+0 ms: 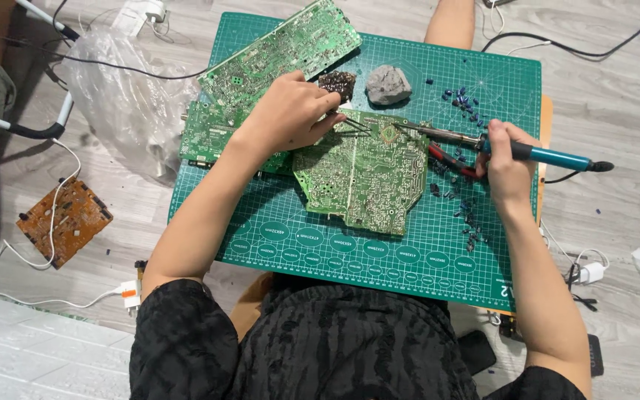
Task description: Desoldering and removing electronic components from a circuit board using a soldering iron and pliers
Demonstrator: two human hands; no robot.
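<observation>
**Circuit board under tweezers and iron**

Circuit board (368, 174), the green one with its solder side up, lies in the middle of the frame on the green cutting mat (283, 222); your left hand (287, 115) is curled shut on a pair of tweezers (355, 124) whose points touch the board's upper edge; your right hand (504, 157) is wrapped in a full fist round the teal handle of the soldering iron (483, 141), its tip resting on the board near top centre.

As I judge it, the hot shaft runs close to your left fingertips, so a slip of either hand could burn you; the iron also passes just above the red-handled pliers (450, 159), and their grips could scorch; held too long on one spot, the tip may lift a track; the small blue parts (464, 100) scattered at upper right could roll off the mat.

What the tweezers pinch is too small to tell; the iron's cord runs behind your wrist; two more green boards (275, 48) at upper left are partly covered by your arm.
</observation>
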